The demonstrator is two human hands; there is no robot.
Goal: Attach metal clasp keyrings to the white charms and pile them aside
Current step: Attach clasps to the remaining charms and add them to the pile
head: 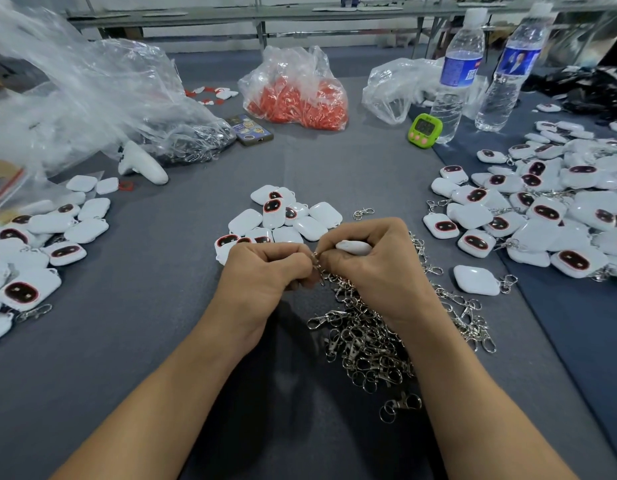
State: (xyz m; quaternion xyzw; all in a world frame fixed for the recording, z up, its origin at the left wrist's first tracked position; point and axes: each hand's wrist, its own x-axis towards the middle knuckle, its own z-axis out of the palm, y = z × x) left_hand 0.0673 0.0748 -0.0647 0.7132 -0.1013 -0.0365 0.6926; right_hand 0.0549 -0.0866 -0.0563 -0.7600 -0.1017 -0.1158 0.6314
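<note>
At centre, the right hand (376, 268) grips a white charm (353, 247) while the left hand (265, 270) pinches a keyring (317, 264) just beside it. It is best to hold the charm steady and feed the ring squarely through. The loose keyrings (365, 344) heap at 5 o'clock and the finished charms (556, 206) pile at 3 o'clock. The bottle labels (460, 69) at 1 o'clock are too blurred to read.

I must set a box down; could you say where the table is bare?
Bare grey cloth lies between the left heap of white square charms and the left forearm, and before the clear bag of orange pieces. Silver metal keyrings crowd the right.
</note>
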